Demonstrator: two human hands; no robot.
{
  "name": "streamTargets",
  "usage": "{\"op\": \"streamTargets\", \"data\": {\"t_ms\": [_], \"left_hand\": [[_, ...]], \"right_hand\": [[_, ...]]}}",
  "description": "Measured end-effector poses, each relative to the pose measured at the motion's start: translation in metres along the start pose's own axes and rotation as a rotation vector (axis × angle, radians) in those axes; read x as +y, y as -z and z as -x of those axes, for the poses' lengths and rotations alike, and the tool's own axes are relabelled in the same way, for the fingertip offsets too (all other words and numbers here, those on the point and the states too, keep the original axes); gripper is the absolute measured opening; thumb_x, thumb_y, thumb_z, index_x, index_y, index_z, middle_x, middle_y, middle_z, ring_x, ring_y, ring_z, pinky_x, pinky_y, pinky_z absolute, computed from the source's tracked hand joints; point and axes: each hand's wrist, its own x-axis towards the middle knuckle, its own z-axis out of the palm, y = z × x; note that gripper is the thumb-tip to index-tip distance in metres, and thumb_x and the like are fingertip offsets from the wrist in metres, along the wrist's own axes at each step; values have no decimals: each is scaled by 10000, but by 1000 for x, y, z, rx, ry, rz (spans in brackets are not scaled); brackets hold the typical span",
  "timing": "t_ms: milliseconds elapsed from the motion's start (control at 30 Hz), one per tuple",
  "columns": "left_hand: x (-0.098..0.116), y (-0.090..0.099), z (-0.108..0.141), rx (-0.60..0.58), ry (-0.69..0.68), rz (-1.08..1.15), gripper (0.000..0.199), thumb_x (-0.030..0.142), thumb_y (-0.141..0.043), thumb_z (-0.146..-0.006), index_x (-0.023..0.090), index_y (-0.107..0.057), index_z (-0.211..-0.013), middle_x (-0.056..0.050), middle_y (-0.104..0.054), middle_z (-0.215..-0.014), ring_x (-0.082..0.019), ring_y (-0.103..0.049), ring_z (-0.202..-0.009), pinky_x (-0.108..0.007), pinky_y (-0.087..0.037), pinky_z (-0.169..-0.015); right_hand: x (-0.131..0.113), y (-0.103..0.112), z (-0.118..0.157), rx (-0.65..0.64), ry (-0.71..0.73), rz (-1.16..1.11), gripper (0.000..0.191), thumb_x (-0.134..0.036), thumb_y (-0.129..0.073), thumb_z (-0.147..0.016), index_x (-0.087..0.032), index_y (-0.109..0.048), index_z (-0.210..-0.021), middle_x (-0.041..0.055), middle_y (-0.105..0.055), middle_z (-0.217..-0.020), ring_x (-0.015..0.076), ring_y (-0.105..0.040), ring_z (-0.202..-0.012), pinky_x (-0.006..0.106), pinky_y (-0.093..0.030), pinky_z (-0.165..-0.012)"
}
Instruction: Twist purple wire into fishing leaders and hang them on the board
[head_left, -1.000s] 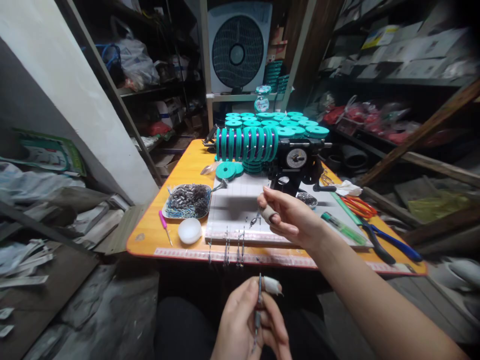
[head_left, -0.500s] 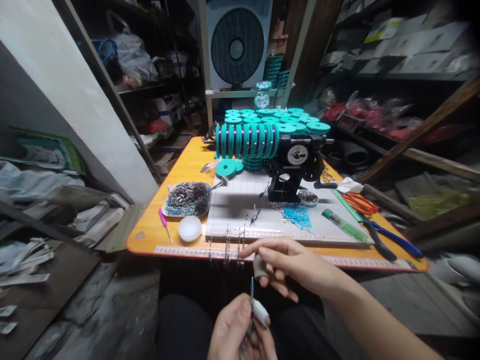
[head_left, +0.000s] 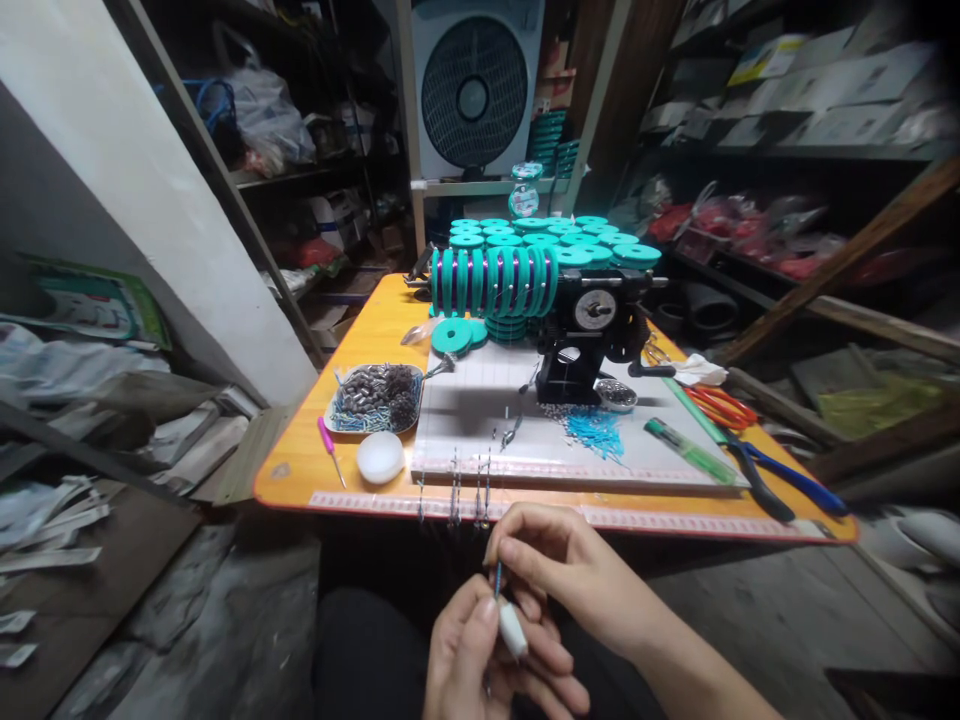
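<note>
Low in front of the table, my left hand is closed with thumb and finger pinching a thin blue-and-dark rod-like piece. A white wrap shows on a finger of this hand. Just above it, my right hand has its thumb and forefinger closed at the upper end of the same piece. The fingertips partly hide that end. Beside the right fingertips, several thin dark strands with small fittings hang over the table's front edge.
A black winding machine carries a row of teal spools. At left are a tray of small metal and blue parts, a white round container and a pink-handled tool. Blue bits and blue-handled pliers lie right.
My right hand has moved down and slightly left from the hanging strands to the thin piece, closing its fingertips on the upper end. My left hand stays low, still holding the piece.
</note>
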Motion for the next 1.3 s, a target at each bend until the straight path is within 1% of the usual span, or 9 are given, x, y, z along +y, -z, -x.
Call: {"op": "streamTargets", "data": {"t_ms": [233, 367, 467, 567, 667, 767, 933, 1100, 1300], "left_hand": [[-2, 4, -4, 34, -42, -217, 353, 432, -496, -938, 131, -661, -852, -78, -743, -711, -207, -703, -578, -262, -517, -499], [17, -7, -20, 233, -370, -754, 315, 426, -552, -912, 161, -718, -872, -80, -724, -863, -223, -656, -846, -304, -493, -777], [37, -30, -45, 264, -433, -774, 245, 321, -543, -940, 223, -619, -1151, -45, -697, -1048, -189, -603, -1016, -290, -407, -948], [54, -54, -72, 39, -287, -443, 227, 316, -416, -990, 191, -601, -1032, -34, -677, -872, -139, -617, -756, -253, -473, -704], [62, -66, -89, -56, -155, -347, 246, 303, -422, -978, 146, -601, -915, 14, -577, -625, -69, -454, -450, -187, -346, -445], [65, -65, -95, -68, -145, -373, 247, 315, -482, -951, 134, -600, -831, 64, -481, -501, -25, -273, -362, -154, -215, -384], [66, -57, -98, -83, -131, -463, 283, 334, -535, -932, 120, -630, -774, 0, -599, -494, -40, -374, -351, -156, -253, -375], [64, -53, -95, -81, -110, -454, 275, 327, -507, -946, 121, -672, -866, -77, -723, -680, -107, -579, -517, -203, -447, -532], [55, -46, -76, -14, -50, -367, 293, 297, -501, -938, 107, -671, -794, -98, -748, -687, -134, -635, -548, -240, -489, -596]], "right_hand": [[-4, 0, 5, 48, 33, 89, 339, -499, -648, -854, -167, -581, -846, -61, -514, -508, 60, -443, -399, 152, -357, -387], [-28, 6, 17, 67, 183, 486, 249, -410, -589, -916, -182, -624, -824, 2, -627, -714, 126, -584, -657, 217, -444, -581], [-47, 11, 26, 58, 261, 808, 196, -321, -563, -941, -194, -646, -817, 7, -678, -797, 147, -607, -767, 244, -436, -704], [-65, 22, 28, -9, 265, 995, 193, -246, -524, -952, -189, -657, -824, 12, -693, -781, 140, -605, -705, 241, -416, -652], [-84, 38, 19, 122, 282, 1091, 239, -239, -519, -937, -171, -645, -746, 9, -636, -635, 127, -557, -576, 233, -378, -546], [-103, 50, -3, 333, 333, 696, 195, -310, -520, -933, -156, -640, -924, -9, -606, -580, 95, -485, -433, 195, -333, -409], [-118, 50, -45, -95, 53, -22, 331, -340, -361, -1007, -125, -609, -1050, 20, -632, -498, 73, -436, -252, 144, -280, -282], [-113, 45, -64, -97, -26, -200, 466, -365, -255, -1031, -179, -454, -653, 25, -629, -512, 87, -529, -286, 137, -353, -272], [-106, 42, -70, -13, -10, -270, 465, -363, -274, -1029, -192, -387, -612, -13, -567, -462, 67, -481, -257, 116, -312, -231]]}}
